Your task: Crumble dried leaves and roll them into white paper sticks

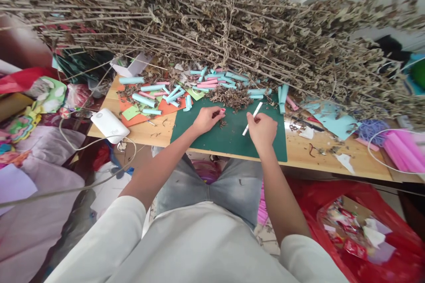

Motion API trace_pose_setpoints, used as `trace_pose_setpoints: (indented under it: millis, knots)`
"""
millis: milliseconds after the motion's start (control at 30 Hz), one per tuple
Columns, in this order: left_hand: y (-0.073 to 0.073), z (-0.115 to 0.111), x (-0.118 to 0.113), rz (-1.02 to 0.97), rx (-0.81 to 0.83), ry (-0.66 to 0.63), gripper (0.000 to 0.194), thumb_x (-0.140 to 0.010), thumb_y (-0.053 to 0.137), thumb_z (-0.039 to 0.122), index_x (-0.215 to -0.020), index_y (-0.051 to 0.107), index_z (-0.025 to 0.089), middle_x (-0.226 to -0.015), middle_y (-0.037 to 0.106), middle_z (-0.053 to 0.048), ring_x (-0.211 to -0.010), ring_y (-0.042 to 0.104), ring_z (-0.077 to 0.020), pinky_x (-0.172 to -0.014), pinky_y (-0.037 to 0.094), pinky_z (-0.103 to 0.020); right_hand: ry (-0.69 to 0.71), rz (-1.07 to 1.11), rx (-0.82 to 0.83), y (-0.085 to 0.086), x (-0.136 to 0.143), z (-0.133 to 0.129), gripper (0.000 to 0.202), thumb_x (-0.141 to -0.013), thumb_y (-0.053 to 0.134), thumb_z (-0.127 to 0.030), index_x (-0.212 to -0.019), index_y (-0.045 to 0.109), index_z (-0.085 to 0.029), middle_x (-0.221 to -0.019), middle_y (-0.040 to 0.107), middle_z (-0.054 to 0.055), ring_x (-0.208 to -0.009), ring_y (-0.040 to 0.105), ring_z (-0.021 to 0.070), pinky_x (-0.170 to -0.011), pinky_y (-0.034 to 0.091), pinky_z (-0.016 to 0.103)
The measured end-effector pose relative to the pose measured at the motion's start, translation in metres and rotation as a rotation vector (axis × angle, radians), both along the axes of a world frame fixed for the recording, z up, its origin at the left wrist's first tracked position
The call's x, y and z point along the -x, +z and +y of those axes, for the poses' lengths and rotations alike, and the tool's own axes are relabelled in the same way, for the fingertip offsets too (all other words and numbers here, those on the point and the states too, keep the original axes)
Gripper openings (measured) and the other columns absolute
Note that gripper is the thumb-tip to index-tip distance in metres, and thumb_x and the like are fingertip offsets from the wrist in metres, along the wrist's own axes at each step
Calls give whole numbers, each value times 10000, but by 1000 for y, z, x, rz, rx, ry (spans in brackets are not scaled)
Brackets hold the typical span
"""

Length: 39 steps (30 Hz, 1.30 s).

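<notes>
My left hand (207, 120) pinches a small pink paper tube (222, 111) with its open end facing up, over the dark green mat (229, 143). To the right, my right hand (263, 129) is closed around a thin white stick (257, 109), which slants across the mat. A heap of crumbled dry leaves (230, 98) lies just beyond my hands, with a few crumbs close to my left fingers. Behind and left of the heap, blue and pink paper tubes (172, 93) lie scattered, some on orange and green paper.
Bundles of dried leafy stalks (212, 22) spread across the back. A white power bank (110, 125) with a cable sits at the table's left edge. Blue paper (332, 117), a black pen (307, 124) and purple string (373, 131) lie right. A red bag (368, 194) holds scraps below.
</notes>
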State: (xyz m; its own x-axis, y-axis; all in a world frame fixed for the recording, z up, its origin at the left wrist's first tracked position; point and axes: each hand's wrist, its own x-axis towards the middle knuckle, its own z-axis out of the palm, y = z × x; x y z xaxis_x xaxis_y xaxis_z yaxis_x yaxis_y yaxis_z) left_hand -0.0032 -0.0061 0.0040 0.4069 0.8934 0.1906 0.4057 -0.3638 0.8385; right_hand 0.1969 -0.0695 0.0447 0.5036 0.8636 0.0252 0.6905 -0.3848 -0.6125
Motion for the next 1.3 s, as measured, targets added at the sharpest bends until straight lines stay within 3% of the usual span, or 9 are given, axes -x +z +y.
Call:
trace_pose_setpoints:
  millis: [67, 233, 467, 800, 1067, 1167, 1300]
  knots:
    - [0, 0, 0, -8, -3, 1, 253, -864, 618, 373, -854, 687, 130, -755, 688, -21, -641, 574, -113, -633, 440, -209, 16, -176, 138, -1, -1, -4, 358, -838, 566, -508, -648, 600, -206, -693, 657, 100, -732, 627, 257, -641, 433, 328]
    - [-3, -2, 3, -32, -77, 33, 241, -871, 629, 368, -911, 689, 137, -801, 697, -41, -668, 594, -120, -675, 478, -227, 13, -268, 294, -7, 2, -6, 391, -868, 507, -542, -761, 676, -205, -794, 692, 148, -800, 651, 314, -653, 433, 359]
    - [-4, -4, 6, -144, -243, -25, 187, -901, 608, 319, -937, 674, 148, -1003, 704, -108, -889, 653, -160, -766, 517, -258, -25, -304, 242, -16, 6, -12, 431, -913, 443, -543, -817, 682, -198, -772, 678, 134, -760, 644, 275, -672, 422, 339]
    - [-5, -1, 5, -76, -118, 27, 220, -843, 678, 360, -883, 680, 145, -872, 705, -74, -737, 637, -145, -687, 512, -253, -6, -313, 209, -17, 8, -14, 382, -913, 470, -500, -829, 677, -191, -783, 685, 128, -712, 627, 248, -626, 377, 299]
    - [-9, 0, 5, -88, -105, 47, 199, -842, 672, 337, -891, 681, 144, -892, 704, -76, -748, 633, -146, -701, 500, -255, -14, -299, 119, -10, 11, -20, 335, -922, 461, -437, -841, 670, -188, -792, 684, 105, -735, 612, 243, -645, 363, 299]
    - [-8, 0, 5, -73, -100, 62, 197, -845, 670, 339, -894, 685, 148, -887, 704, -73, -743, 630, -144, -698, 498, -252, 77, -308, 1, -4, 24, -27, 283, -925, 460, -372, -937, 672, -186, -890, 684, 98, -776, 610, 233, -667, 376, 306]
    - [-2, -2, 4, -49, -104, 57, 205, -861, 653, 345, -899, 689, 147, -860, 707, -58, -722, 617, -135, -692, 482, -237, 389, -224, -56, -2, 42, -26, 278, -924, 473, -310, -1084, 667, -192, -999, 669, 99, -823, 614, 220, -704, 416, 312]
